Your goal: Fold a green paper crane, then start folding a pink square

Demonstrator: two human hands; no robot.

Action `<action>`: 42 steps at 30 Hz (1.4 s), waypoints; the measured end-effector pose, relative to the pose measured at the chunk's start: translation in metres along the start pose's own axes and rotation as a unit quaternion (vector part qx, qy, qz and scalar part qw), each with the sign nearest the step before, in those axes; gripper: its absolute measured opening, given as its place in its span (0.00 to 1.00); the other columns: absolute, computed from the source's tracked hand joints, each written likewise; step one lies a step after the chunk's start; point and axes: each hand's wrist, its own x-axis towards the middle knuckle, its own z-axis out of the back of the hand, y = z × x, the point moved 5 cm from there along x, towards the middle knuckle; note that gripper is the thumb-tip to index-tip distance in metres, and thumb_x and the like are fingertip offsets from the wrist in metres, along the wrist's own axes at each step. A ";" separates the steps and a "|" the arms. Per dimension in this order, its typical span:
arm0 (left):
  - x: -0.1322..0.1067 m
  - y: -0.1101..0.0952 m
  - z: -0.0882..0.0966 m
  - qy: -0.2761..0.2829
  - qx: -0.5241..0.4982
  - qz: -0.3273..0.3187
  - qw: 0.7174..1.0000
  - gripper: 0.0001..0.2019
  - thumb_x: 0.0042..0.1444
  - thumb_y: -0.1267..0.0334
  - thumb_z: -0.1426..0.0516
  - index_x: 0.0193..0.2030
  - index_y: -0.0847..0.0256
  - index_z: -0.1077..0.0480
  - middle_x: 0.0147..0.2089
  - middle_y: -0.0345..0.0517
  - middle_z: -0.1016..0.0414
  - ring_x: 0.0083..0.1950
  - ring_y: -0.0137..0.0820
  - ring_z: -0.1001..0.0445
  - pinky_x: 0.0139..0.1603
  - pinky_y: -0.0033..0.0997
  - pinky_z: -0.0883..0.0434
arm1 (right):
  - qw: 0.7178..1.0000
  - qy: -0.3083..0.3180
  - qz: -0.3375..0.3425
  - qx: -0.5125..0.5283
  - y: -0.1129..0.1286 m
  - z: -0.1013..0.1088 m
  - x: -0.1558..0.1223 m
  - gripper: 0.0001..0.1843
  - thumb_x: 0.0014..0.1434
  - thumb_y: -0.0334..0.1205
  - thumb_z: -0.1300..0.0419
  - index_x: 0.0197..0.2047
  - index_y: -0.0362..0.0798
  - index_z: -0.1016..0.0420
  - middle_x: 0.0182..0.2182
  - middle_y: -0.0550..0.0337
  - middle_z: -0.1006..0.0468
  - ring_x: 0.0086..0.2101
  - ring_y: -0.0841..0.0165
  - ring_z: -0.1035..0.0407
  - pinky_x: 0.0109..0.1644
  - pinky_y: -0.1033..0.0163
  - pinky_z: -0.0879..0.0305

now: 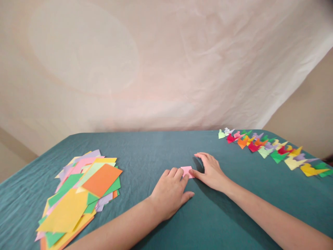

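Observation:
A small folded pink paper [186, 171] lies flat on the table between my two hands. The fingertips of my left hand [171, 189] rest on its left and lower edge, with the fingers stretched out and the thumb apart. My right hand [210, 172] touches the paper's right side with the thumb, while its fingers are spread and raised off to the right. Part of the paper is hidden under my fingers.
A loose pile of coloured paper sheets [101, 180] lies on the left of the green-clothed table [145, 149]. Rows of small folded paper birds [265, 151] stand along the right side. A pale cloth [166, 69] hangs behind the table.

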 end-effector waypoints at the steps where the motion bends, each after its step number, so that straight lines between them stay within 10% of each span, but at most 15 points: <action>1: 0.000 0.000 0.000 0.000 0.000 0.000 1.000 0.21 0.59 0.49 0.51 0.53 0.61 0.39 0.48 0.51 0.36 0.48 0.40 0.37 0.46 0.39 0.38 | 1.000 0.006 -0.002 -0.002 0.000 0.000 0.001 0.29 0.51 0.53 0.42 0.53 0.48 0.39 0.51 0.48 0.35 0.52 0.55 0.42 0.54 0.48 0.45; 32: -0.003 0.000 0.013 0.001 -0.012 -0.021 1.000 0.14 0.59 0.56 0.49 0.40 0.65 0.30 0.41 0.52 0.33 0.46 0.41 0.36 0.45 0.40 0.34 | 0.999 0.000 -0.027 0.034 -0.004 0.006 0.005 0.30 0.49 0.50 0.39 0.52 0.47 0.37 0.51 0.50 0.34 0.52 0.57 0.42 0.55 0.50 0.48; 36: -0.001 -0.001 0.010 -0.003 0.005 -0.057 0.998 0.13 0.59 0.59 0.49 0.40 0.66 0.30 0.40 0.51 0.32 0.44 0.40 0.35 0.44 0.40 0.34 | 0.993 -0.061 0.041 0.092 0.014 0.023 -0.002 0.18 0.55 0.37 0.44 0.50 0.48 0.33 0.47 0.53 0.32 0.49 0.62 0.41 0.52 0.54 0.45; 42: 0.000 -0.001 0.011 -0.012 0.018 -0.068 0.997 0.12 0.58 0.60 0.49 0.41 0.67 0.31 0.39 0.49 0.32 0.42 0.39 0.34 0.42 0.39 0.33 | 0.975 0.012 0.217 0.046 0.057 0.027 -0.021 0.19 0.56 0.24 0.47 0.43 0.56 0.25 0.35 0.59 0.29 0.41 0.65 0.39 0.47 0.55 0.47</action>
